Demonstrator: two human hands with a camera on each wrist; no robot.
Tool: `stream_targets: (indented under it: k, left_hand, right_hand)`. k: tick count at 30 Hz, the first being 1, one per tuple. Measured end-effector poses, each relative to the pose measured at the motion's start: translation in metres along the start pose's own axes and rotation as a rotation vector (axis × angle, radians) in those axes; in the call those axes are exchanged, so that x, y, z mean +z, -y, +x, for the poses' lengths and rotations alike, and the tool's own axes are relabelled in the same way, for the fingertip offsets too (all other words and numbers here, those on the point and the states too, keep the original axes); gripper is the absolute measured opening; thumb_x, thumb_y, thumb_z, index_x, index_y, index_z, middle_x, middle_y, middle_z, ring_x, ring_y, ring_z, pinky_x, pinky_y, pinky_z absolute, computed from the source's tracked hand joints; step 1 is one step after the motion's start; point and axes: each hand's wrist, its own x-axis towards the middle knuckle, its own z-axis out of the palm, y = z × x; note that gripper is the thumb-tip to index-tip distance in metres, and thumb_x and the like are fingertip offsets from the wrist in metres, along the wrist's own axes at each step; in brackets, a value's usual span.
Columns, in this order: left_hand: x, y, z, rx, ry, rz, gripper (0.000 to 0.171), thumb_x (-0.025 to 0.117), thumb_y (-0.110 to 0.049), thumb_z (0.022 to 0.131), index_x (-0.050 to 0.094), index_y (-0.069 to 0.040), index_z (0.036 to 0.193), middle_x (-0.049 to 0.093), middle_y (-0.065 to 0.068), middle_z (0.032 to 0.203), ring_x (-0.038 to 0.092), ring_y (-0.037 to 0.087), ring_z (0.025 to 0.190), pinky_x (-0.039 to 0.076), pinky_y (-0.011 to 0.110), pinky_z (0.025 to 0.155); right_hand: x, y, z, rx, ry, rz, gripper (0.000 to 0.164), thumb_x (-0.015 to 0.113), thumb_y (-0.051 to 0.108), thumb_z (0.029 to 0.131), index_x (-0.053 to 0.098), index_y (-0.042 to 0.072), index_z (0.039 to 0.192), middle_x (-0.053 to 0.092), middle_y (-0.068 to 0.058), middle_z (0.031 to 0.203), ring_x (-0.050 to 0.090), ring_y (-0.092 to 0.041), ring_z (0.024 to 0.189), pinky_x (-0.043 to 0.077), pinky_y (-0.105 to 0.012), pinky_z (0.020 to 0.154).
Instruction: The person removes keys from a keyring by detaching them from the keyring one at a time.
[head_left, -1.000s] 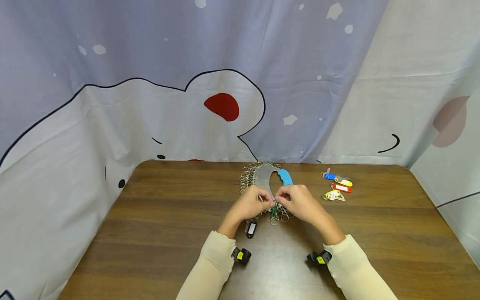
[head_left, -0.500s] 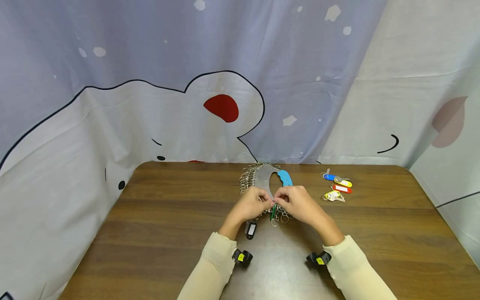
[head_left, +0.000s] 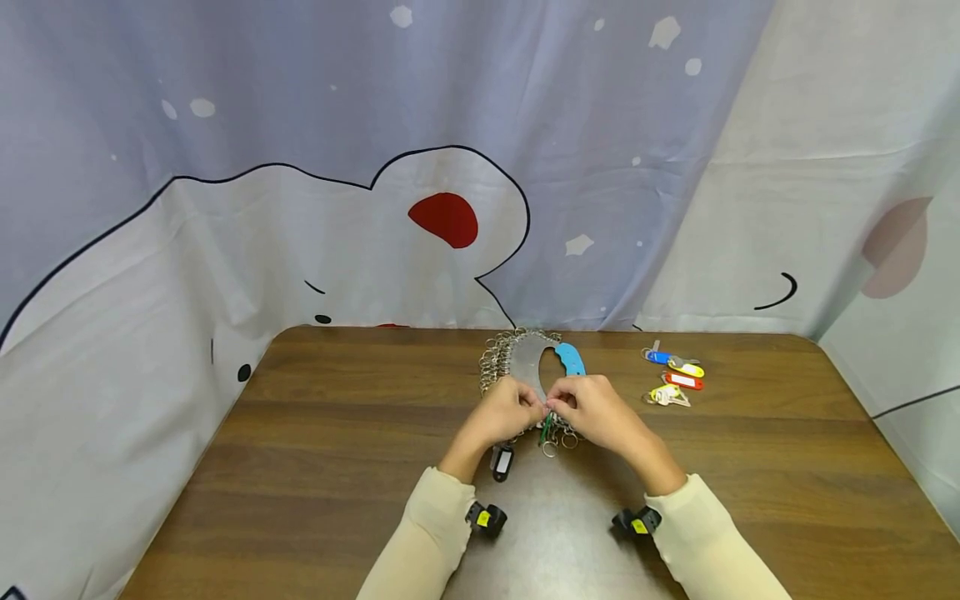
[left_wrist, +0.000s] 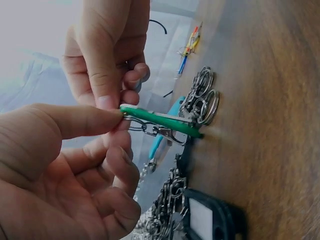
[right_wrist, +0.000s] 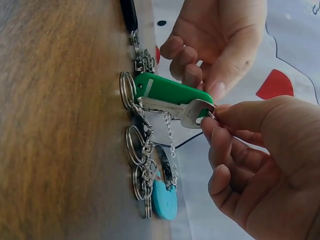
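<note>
My left hand [head_left: 501, 415] and right hand [head_left: 596, 408] meet fingertip to fingertip in the head view, low over a ring-hung metal plate. Between thumb and finger the left pinches the end of a green key tag [left_wrist: 162, 120]. A silver key [right_wrist: 192, 112] lies along this tag; at its head, the right hand pinches a small ring, mostly hidden by the fingers. Behind the hands lies the curved grey plate [head_left: 527, 357] with a turquoise grip [head_left: 571, 358]. Clasps and split rings [right_wrist: 134, 145] hang along its edge, and a black key tag [head_left: 502, 463] lies at its near side.
To the right on the wooden table [head_left: 337, 467] lie loose tagged keys: a blue tag [head_left: 658, 357], a yellow tag [head_left: 693, 370], a red tag [head_left: 683, 381] and another yellow tag [head_left: 663, 392] with keys. A patterned curtain [head_left: 300, 250] hangs behind the table's back edge.
The right hand's fingertips have shifted slightly left to meet the left hand's. The left hand keeps its pinch, and the plate and loose tags stay in place.
</note>
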Motion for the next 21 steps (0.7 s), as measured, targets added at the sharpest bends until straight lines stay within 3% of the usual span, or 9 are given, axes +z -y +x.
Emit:
stream_targets:
  k: [4,12,21]
  left_hand:
    - [-0.0015,-0.0002,-0.0011,0.013,0.004,0.013,0.011,0.069,-0.005,0.081,0.072,0.0,0.072,0.059,-0.003,0.063,0.046,0.005,0.052,0.037,0.018,0.047]
    - [0.0008,-0.0017,-0.0018,-0.021,-0.009,0.002,0.02,0.067,-0.01,0.083,0.071,0.006,0.071,0.055,-0.003,0.063,0.042,0.006,0.05,0.032,0.02,0.044]
    - [-0.001,0.0002,-0.0019,0.023,-0.003,-0.028,0.015,0.068,-0.004,0.08,0.071,0.005,0.069,0.055,-0.003,0.059,0.044,0.006,0.049,0.035,0.019,0.044]
  right_hand:
    - [0.0003,0.001,-0.0002,0.014,-0.001,-0.008,0.006,0.072,0.011,0.085,0.072,0.013,0.08,0.068,0.005,0.07,0.057,-0.005,0.062,0.053,-0.027,0.057]
    - [0.001,0.0003,0.0002,-0.008,-0.008,0.0,0.009,0.073,0.01,0.084,0.071,0.016,0.077,0.067,0.006,0.069,0.058,-0.004,0.062,0.054,-0.026,0.056]
    - [0.0016,0.0002,0.0002,0.011,-0.014,-0.012,0.007,0.072,0.01,0.085,0.071,0.012,0.078,0.067,0.005,0.069,0.056,-0.005,0.061,0.052,-0.027,0.055]
